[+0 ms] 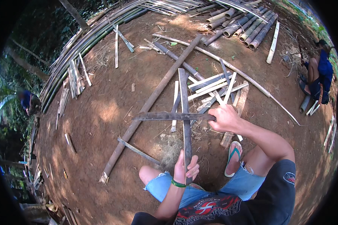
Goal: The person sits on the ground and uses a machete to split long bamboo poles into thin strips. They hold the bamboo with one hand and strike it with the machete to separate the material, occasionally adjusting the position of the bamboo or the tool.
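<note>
The right hand [223,117] grips the handle of a long machete [172,116], its blade lying crosswise over a bamboo strip [184,108]. The left hand [186,168] clasps that strip's near end (held upright above the knees). Split bamboo pieces [214,86] litter the dirt ground [101,112] beyond.

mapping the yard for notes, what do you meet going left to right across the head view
Crouching person in blue → short pale bamboo slats → long brown bamboo pole → left hand on an upright bamboo strip → right hand → green sandal → seated person in blue
</note>
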{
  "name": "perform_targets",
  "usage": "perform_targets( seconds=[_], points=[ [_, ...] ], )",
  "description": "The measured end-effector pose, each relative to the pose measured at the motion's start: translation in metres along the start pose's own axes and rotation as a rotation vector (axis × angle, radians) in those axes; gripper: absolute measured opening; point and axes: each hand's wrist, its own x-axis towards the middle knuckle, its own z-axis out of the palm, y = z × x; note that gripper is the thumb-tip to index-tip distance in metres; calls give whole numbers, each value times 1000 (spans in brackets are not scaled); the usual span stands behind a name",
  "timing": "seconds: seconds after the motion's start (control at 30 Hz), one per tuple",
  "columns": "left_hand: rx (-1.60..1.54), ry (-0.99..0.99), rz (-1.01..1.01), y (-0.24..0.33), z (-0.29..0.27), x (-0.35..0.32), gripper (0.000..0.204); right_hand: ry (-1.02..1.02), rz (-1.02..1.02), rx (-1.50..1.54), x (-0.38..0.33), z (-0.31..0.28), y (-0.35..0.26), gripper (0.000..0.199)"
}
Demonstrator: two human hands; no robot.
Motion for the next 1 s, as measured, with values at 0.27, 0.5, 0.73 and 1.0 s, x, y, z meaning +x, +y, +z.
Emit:
perform_targets(
  seconds=[0.27, 0.5, 0.73, 1.0],
  points=[
    [565, 272, 411, -12, 29, 5, 51, -96, -115, -152, -7, 13, -6, 26],
    [335, 234, 295, -2, 17, 18, 47, -301, -133, -17, -22, 18, -31, 28],
    [418, 191, 363, -5, 33, 5, 44, -68, -7, -9, -2, 27, 0, 20],
    [476, 218, 396, -5, 25, 6, 43, -217, -104, -14, -16, 24, -19, 26]
  ],
)
